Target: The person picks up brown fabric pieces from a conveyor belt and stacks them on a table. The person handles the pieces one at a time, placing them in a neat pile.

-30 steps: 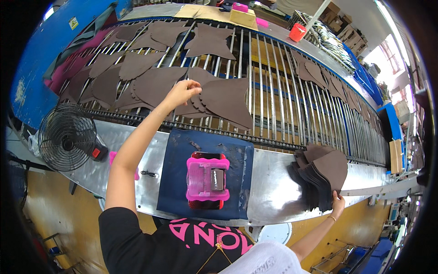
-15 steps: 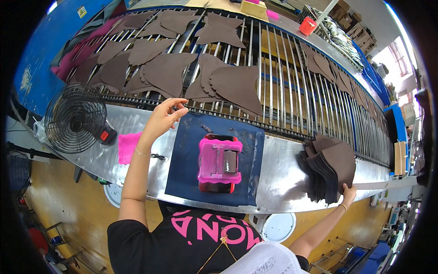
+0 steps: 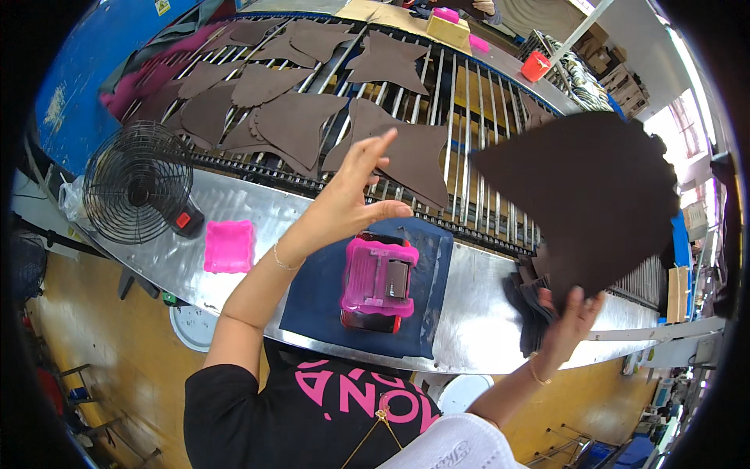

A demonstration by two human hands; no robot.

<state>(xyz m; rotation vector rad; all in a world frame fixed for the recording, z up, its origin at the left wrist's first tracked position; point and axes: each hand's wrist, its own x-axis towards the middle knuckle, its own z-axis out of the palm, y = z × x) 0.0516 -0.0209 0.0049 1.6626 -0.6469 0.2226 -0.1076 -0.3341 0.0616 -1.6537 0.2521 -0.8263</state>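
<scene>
My right hand [image 3: 567, 332] pinches the lower edge of a large dark brown leather-like piece [image 3: 586, 199], with one scalloped edge, raised over the right side of the metal table. Below it a stack of similar pieces [image 3: 525, 301] lies on the table, partly hidden by the raised one. My left hand [image 3: 355, 191] is open, fingers apart and holding nothing, over the near edge of the slatted roller rack [image 3: 461, 156]. Below it a pink scalloped tray [image 3: 353, 281], with a small dark block in it, sits on a red-and-black object [image 3: 366, 321] on the dark blue mat [image 3: 312, 313].
Several brown pieces [image 3: 297, 129] lie spread across the rack's left half. A black wire fan [image 3: 137, 191] stands at the table's left, beside a second pink scalloped piece [image 3: 229, 247]. Beyond the rack are a red bucket [image 3: 536, 66] and another person's hand [image 3: 484, 6].
My right hand has lifted a brown piece off the stack and swung it up and inward. My left hand has moved right and its fingers have spread.
</scene>
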